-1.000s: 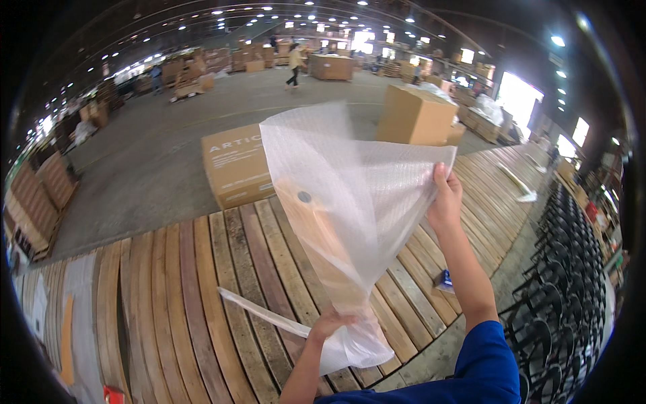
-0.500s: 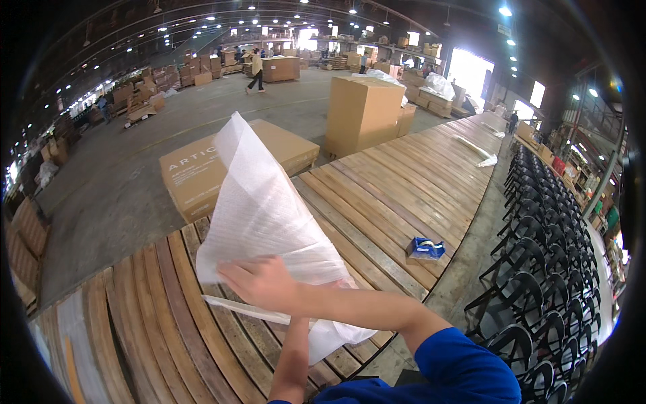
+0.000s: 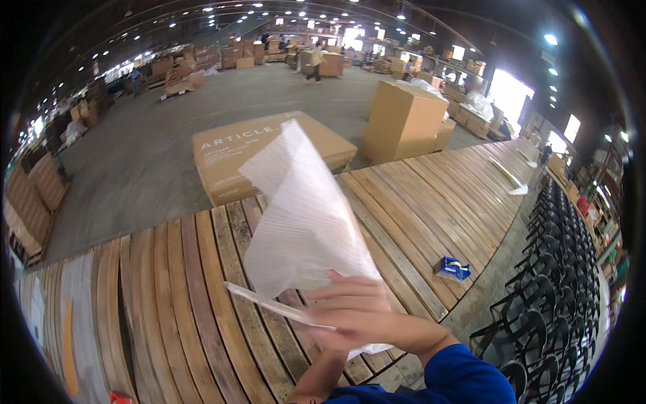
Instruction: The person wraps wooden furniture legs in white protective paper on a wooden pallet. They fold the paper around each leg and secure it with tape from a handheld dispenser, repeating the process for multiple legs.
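A white foam wrapping sheet point(image 3: 306, 215) lies across the slatted wooden table point(image 3: 168, 296), its far end rising to a point. My right hand point(image 3: 350, 306) reaches across from the right over the sheet's near part, fingers stretched leftward and somewhat blurred, with nothing visible gripped in them. Under it, my left hand point(image 3: 334, 353) comes up from the lower edge; its fingers are hidden behind the right hand. Beside both hands a narrow white strip-like edge point(image 3: 266, 304) sticks out to the left; whether it belongs to the sheet or something wrapped is unclear.
A blue tape dispenser point(image 3: 452, 267) sits near the table's right edge. Beyond the table are a flat carton point(image 3: 316, 138) and a tall carton point(image 3: 404, 121). Rows of black chairs point(image 3: 552, 283) line the right side. A person point(image 3: 315, 64) is far off on the floor.
My right hand has moved rightward across the foam sheet, over my left hand. The sheet's raised part has shifted shape. The whole view has turned left.
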Demonstrator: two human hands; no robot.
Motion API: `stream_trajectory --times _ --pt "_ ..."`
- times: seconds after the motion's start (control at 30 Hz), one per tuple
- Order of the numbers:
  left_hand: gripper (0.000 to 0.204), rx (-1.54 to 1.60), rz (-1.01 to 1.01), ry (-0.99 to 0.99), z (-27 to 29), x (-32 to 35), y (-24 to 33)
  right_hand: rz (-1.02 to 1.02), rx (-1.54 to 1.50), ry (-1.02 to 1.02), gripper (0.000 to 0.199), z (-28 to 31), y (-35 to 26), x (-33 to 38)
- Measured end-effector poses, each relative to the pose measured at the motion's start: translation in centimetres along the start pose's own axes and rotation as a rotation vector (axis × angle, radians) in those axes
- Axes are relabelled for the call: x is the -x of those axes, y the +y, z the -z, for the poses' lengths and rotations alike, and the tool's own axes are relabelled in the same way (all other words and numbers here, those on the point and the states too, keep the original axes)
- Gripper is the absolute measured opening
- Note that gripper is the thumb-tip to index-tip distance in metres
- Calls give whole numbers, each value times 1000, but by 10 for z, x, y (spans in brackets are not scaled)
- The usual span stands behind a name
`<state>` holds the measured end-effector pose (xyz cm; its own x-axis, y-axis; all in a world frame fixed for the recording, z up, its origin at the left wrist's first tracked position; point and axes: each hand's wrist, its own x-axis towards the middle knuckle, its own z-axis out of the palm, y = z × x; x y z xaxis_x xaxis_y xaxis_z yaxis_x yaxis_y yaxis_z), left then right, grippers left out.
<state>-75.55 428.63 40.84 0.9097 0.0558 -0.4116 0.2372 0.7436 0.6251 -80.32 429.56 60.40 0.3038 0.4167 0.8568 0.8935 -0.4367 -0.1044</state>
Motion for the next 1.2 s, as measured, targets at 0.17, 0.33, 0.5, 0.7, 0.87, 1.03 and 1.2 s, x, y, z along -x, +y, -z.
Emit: stream_trajectory --times 0.17,0.33,0.5,0.7,0.87,1.03,1.2 --pt "65 166 -168 -157 -11 11 -24 -864 -875 840 12 32 150 124" --pt "55 262 -105 -101 -1 15 -18 -1372 -1348 -24 16 -58 183 78" --pt "31 295 -115 -166 31 21 15 -1239 -1524 -379 20 -112 135 26" --pt "39 216 -123 -319 51 41 23 -1173 -1544 -98 38 -52 142 36" --pt "74 209 -436 -572 64 67 36 -1129 -1103 169 30 34 58 30" --pt "83 -215 -647 -549 50 106 77 -898 -407 113 20 63 -26 54" --pt "76 -209 -827 -564 40 116 90 -359 33 317 18 21 -69 90"
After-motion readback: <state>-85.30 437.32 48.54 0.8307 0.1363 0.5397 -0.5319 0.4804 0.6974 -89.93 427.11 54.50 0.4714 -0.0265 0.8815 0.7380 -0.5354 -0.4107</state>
